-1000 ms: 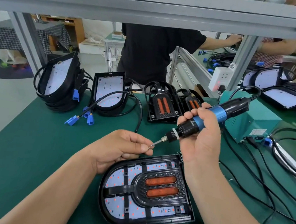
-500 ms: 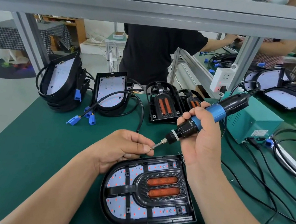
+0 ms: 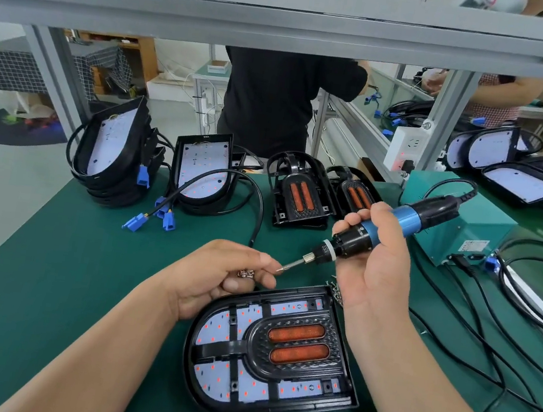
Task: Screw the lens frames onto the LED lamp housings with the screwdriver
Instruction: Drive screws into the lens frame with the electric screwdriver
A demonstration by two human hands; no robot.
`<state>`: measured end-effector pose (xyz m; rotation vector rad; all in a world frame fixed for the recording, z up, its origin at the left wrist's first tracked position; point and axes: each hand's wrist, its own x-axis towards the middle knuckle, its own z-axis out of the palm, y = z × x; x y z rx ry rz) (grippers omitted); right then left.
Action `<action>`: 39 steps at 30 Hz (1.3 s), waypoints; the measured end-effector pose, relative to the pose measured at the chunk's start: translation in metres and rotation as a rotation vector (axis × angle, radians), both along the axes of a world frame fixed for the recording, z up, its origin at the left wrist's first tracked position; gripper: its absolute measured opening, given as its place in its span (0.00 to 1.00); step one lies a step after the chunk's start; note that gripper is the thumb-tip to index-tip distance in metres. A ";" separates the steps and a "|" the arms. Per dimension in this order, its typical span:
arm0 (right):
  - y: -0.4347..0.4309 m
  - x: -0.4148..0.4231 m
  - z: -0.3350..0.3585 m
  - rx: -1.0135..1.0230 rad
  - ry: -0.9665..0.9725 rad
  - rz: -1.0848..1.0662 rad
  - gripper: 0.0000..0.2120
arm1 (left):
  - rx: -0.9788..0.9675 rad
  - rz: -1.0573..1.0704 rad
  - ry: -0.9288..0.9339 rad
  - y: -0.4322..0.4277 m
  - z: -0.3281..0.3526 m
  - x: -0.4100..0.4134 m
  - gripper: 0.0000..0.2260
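**Supervisor:** State the tool's position and axis.

**Operator:** I read the screwdriver (image 3: 395,222) in the air above the green mat (image 3: 46,280), past the far edge of the lamp housing (image 3: 228,342). Its long axis is tilted. The cable end sits high on the right and the bit (image 3: 291,264) points down and to the left. The right hand (image 3: 373,264) is wrapped round the black-and-blue barrel, with the fingers curled over the top.

**Supervisor:** And the left hand?

**Operator:** The left hand (image 3: 219,275) rests just beyond the housing's far edge with its fingers curled in. It holds a few small screws (image 3: 246,273) between thumb and fingers. Its index fingertip meets the bit's tip. I cannot tell whether a screw is seated there.

**Supervisor:** What is the orientation of the workpiece?

**Operator:** The housing lies flat on the mat, face up, between both forearms. Its long axis runs left to right, with the rounded end on the left and the straight end on the right. The lens frame (image 3: 254,349) sits inside it. Its two orange lenses (image 3: 297,342) lie parallel to that axis and its curved end also faces left.

**Supervisor:** What lies further off?

**Operator:** Spare frames (image 3: 299,192) and stacked housings (image 3: 114,157) stand along the far edge. A teal power unit (image 3: 467,228) sits to the right.
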<state>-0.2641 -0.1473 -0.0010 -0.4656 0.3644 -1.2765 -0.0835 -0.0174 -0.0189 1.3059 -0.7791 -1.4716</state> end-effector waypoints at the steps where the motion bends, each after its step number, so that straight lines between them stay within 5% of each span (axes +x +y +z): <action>1: -0.002 -0.003 0.002 0.007 -0.012 -0.005 0.12 | -0.004 0.006 -0.010 0.001 0.001 -0.001 0.13; 7: -0.009 -0.024 0.020 0.053 -0.088 -0.046 0.07 | -0.021 -0.188 -0.182 0.008 0.009 -0.006 0.26; 17: -0.006 -0.035 0.033 -0.288 0.004 0.091 0.05 | -0.043 -0.226 -0.562 0.005 0.011 -0.013 0.11; 20: -0.005 -0.034 0.034 -0.408 0.096 0.132 0.06 | -0.089 -0.230 -0.688 0.004 0.011 -0.015 0.13; 39: 0.005 -0.025 0.031 -0.492 0.245 0.154 0.07 | -0.116 -0.252 -0.773 0.003 0.009 -0.017 0.13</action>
